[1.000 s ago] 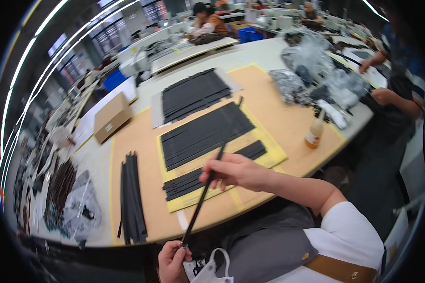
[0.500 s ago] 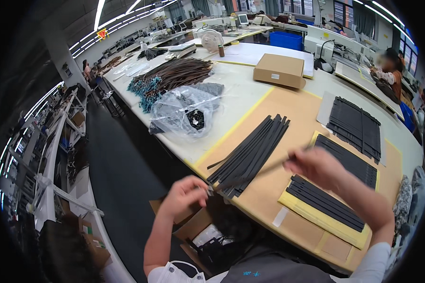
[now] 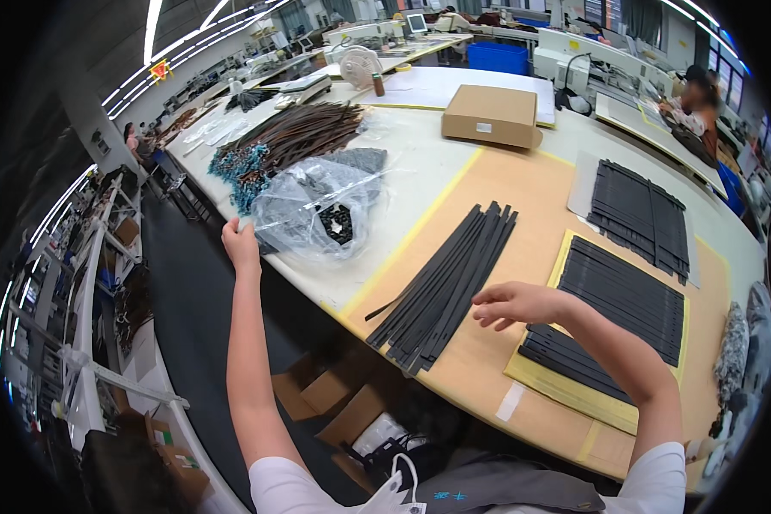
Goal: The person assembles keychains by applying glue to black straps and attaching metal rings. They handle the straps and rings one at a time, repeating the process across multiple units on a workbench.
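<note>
My left hand [image 3: 242, 246] reaches out to the table's left edge, beside a clear plastic bag [image 3: 295, 210] with dark contents. Its fingers are drawn together; whether they pinch the bag or a small piece is too small to tell. My right hand [image 3: 522, 305] hovers with fingers stretched out and nothing in it. Left of it, a loose fanned pile of black flat strips [image 3: 445, 287] lies on brown paper, with ends over the table's near edge. Just right of that hand, black strips [image 3: 621, 295] lie in close rows on a yellow-edged board [image 3: 565, 390].
Another board of black strips [image 3: 638, 214] lies farther right. A cardboard box [image 3: 491, 117] sits at the back, and brown cords with blue ends [image 3: 291, 141] are heaped at far left. Open cartons [image 3: 334, 390] stand below the near edge. A person [image 3: 698, 111] sits far right.
My left hand has moved forward and left to the bag. My right hand has come slightly left and opened. The dark strip stretched between both hands is no longer in them.
</note>
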### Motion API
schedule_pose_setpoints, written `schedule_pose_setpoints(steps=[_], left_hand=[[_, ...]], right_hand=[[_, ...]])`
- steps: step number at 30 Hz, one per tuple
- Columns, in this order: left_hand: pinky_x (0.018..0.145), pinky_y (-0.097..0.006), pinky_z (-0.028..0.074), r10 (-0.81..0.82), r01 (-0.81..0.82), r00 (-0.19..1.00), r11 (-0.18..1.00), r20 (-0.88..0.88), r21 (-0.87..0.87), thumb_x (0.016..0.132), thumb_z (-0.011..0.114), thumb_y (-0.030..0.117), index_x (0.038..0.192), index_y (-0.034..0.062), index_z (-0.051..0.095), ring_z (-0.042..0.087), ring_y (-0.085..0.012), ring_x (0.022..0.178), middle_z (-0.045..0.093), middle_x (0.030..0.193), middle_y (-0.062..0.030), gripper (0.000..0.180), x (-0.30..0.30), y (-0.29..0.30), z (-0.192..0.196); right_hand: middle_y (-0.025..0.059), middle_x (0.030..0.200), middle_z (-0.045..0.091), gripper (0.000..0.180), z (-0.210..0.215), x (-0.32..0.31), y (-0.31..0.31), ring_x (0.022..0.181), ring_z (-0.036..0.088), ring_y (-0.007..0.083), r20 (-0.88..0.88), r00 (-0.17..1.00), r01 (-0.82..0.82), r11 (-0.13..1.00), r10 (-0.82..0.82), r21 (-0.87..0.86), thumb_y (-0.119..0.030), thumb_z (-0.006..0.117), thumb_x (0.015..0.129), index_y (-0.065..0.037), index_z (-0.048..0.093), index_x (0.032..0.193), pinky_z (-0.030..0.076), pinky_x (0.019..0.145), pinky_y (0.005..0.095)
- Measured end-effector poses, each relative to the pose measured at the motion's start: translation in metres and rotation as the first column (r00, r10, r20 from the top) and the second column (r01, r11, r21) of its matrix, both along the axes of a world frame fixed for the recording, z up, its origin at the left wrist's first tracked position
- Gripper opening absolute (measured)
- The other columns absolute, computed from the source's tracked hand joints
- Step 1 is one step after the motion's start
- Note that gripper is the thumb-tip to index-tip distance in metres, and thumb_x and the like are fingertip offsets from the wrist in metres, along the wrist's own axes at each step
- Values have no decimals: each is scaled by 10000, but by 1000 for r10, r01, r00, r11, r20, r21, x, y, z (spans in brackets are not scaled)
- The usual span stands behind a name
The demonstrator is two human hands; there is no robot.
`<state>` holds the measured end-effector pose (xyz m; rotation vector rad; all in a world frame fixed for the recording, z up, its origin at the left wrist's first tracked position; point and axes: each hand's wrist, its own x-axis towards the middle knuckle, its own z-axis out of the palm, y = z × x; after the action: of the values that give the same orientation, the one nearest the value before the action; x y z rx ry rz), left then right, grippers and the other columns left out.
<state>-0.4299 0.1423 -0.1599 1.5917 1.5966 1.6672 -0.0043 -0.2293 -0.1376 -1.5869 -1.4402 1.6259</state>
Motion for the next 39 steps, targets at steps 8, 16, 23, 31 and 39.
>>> schedule_pose_setpoints(steps=[8, 16, 23, 31, 39], left_hand=[[956, -369, 439, -303, 291, 933, 952, 192, 91, 839, 651, 42, 1352, -39, 436, 532, -258, 1138, 493, 1296, -177, 563, 54, -24, -64], [987, -476, 369, -318, 638, -253, 655, 914, 404, 914, 614, 296, 1376, 41, 337, 407, -360, 1277, 284, 1485, -249, 595, 137, -85, -29], [992, -471, 385, -355, 715, -399, 456, 845, 529, 936, 575, 259, 1336, -40, 403, 446, -368, 1227, 373, 1438, -289, 528, 204, -117, -31], [982, -419, 414, -442, 819, -391, 234, 808, 524, 965, 533, 245, 1303, -31, 457, 495, -292, 1205, 502, 1338, -208, 443, 260, -195, -25], [919, -384, 479, -563, 942, -335, -232, 755, 244, 930, 581, 210, 1252, 25, 500, 567, -236, 1081, 579, 1210, -114, 380, 352, -394, -7]], right_hand=[[176, 1375, 527, 625, 7, 105, -181, 1219, 562, 330, -799, 427, 737, 675, -424, 36, -509, 423, 1005, -48, 397, 1427, 501, 969, 411], [187, 1375, 499, 586, -17, 184, -467, 1245, 505, 302, -918, 42, 950, -301, 394, -86, -353, 581, 951, 56, 440, 1347, 455, 1026, 422], [179, 1251, 573, 522, -38, 198, -476, 1101, 576, 280, -907, -81, 913, -335, 413, -234, -342, 566, 954, 71, 492, 1265, 504, 887, 375], [46, 982, 642, 357, -50, 188, -480, 859, 610, 173, -960, -221, 959, -138, 171, -246, -323, 551, 968, -21, 590, 1155, 512, 686, 286], [94, 723, 666, 351, -18, 172, -480, 684, 657, 212, 607, -27, 682, 429, -794, 592, -354, 693, 852, -21, 653, 952, 509, 621, 347]])
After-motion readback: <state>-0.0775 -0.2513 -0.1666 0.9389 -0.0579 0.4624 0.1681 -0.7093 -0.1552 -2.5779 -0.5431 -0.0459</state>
